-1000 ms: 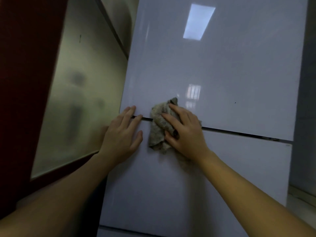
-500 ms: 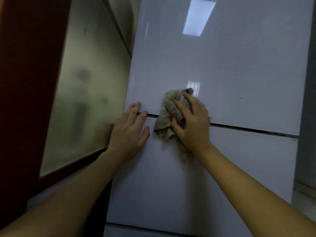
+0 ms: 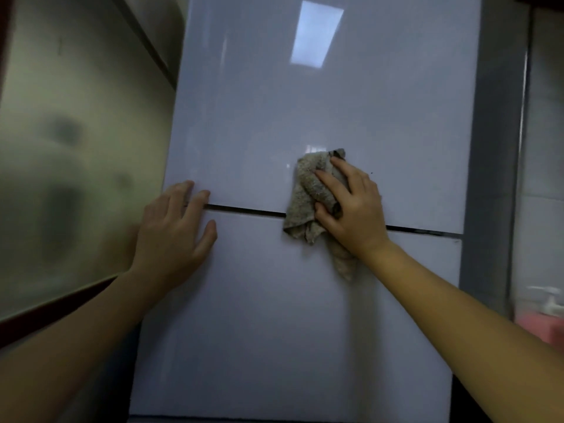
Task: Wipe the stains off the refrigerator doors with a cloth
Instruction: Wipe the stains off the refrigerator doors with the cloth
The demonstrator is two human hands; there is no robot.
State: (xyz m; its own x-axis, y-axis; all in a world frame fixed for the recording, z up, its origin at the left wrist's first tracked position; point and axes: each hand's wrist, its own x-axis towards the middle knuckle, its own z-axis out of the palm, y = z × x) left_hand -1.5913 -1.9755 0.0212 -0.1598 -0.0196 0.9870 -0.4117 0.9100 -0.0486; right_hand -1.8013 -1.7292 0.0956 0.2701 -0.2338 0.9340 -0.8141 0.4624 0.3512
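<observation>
- Across the gap (image 3: 244,209) between the upper door (image 3: 320,111) and the lower door (image 3: 274,315) of the fridge, a crumpled grey-brown cloth (image 3: 305,193) is pressed flat against the glossy white surface.
- Most of the cloth lies on the upper door; its lower folds hang over the gap onto the lower door, and one tail shows below the wrist.
- Right hand (image 3: 354,209) lies on the cloth, its fingers (image 3: 328,180) spread over the fabric and curled into its folds, pinning it to the door.
- Left hand (image 3: 174,233) rests flat and empty on the fridge's left edge, well apart from the cloth, palm on the lower door.
- Its fingers (image 3: 200,199) are loosely spread and reach over the gap to the bottom edge of the upper door; the thumb points right along the lower door.
- Just right of the right hand, a tiny dark speck (image 3: 371,172) sits on the upper door.
- High on the upper door, a bright rectangular reflection (image 3: 317,35) of a light shows.
- Left of the fridge stands a frosted panel (image 3: 76,148) with a dark red frame (image 3: 55,309).
- At the right edge, something pink (image 3: 549,326) is in view, too blurred to identify.
</observation>
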